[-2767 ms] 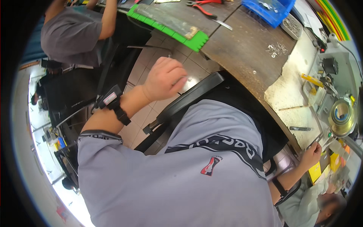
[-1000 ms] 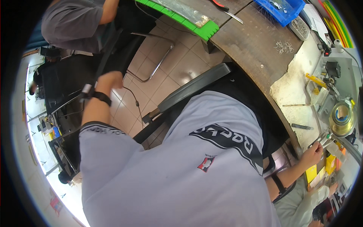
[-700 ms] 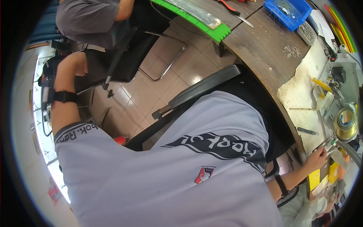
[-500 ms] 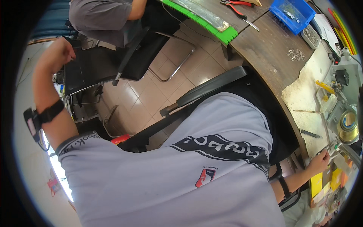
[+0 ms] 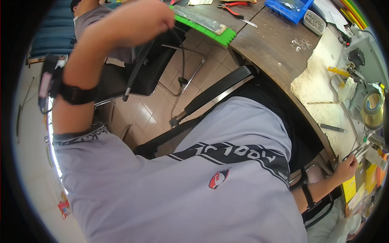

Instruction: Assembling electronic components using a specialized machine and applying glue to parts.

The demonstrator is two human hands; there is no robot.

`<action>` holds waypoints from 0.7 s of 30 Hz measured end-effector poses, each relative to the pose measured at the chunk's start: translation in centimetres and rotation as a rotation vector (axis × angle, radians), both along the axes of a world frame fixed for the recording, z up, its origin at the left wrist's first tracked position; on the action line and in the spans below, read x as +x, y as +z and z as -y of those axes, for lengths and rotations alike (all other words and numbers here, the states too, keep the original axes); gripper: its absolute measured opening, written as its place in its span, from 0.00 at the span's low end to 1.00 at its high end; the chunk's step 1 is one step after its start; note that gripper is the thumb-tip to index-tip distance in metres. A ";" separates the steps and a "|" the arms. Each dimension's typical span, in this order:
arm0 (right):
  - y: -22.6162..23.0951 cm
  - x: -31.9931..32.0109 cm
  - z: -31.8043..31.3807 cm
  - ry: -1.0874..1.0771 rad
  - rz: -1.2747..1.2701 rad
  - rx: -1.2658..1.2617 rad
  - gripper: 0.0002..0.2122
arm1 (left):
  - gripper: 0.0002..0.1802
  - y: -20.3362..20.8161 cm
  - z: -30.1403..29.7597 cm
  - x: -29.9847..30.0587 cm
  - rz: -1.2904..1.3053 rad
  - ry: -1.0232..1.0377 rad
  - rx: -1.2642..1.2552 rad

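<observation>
My left hand (image 5: 152, 20) is raised at the upper left, smeared by motion, with its fingers curled together. A black cord (image 5: 183, 56) hangs from its fingertips toward the floor, with a dark thicker piece low on it. My right hand (image 5: 347, 168) is closed at the workbench's near edge on the right. A thin, metallic tweezer-like tool (image 5: 355, 151) juts out from its fingers; its exact kind is hard to make out. Beside this hand are yellow pieces (image 5: 349, 189) and a dark slim rod (image 5: 333, 128).
A green strip (image 5: 221, 38), red-handled pliers (image 5: 233, 10), a blue tray (image 5: 289, 9) and a pile of small wire rings (image 5: 300, 44) lie on the wooden bench (image 5: 267, 48). A gold-coloured tin (image 5: 372, 107) stands at right. A chair armrest (image 5: 219, 91) crosses below; another person (image 5: 87, 6) sits at upper left.
My left hand has swung up and to the right, and a black cord now hangs from it. The right hand stays near the bench edge with its thin tool. The view has shifted slightly.
</observation>
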State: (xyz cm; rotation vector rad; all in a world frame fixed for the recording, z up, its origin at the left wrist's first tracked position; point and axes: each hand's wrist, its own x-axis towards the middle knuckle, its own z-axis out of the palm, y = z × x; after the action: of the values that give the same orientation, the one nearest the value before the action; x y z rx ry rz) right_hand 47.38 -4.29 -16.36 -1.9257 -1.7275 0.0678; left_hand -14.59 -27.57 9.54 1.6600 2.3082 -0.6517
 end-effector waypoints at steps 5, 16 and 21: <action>-0.6 0.7 0.4 0.030 -0.016 -0.053 0.19 | 0.07 -3.1 -1.9 2.2 0.211 -0.342 0.068; 0.0 -0.3 0.8 0.022 -0.061 -0.036 0.18 | 0.05 -11.3 -6.1 8.3 0.332 -0.735 0.004; 0.5 -1.5 0.8 0.038 -0.078 -0.062 0.18 | 0.07 -13.4 -6.9 6.4 0.409 -0.585 0.002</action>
State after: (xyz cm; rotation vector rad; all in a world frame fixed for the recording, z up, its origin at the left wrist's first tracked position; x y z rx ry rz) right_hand 45.88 -5.13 -15.84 -1.9090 -1.7291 0.2097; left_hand -8.17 -20.69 -3.89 2.2367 1.5466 -0.3536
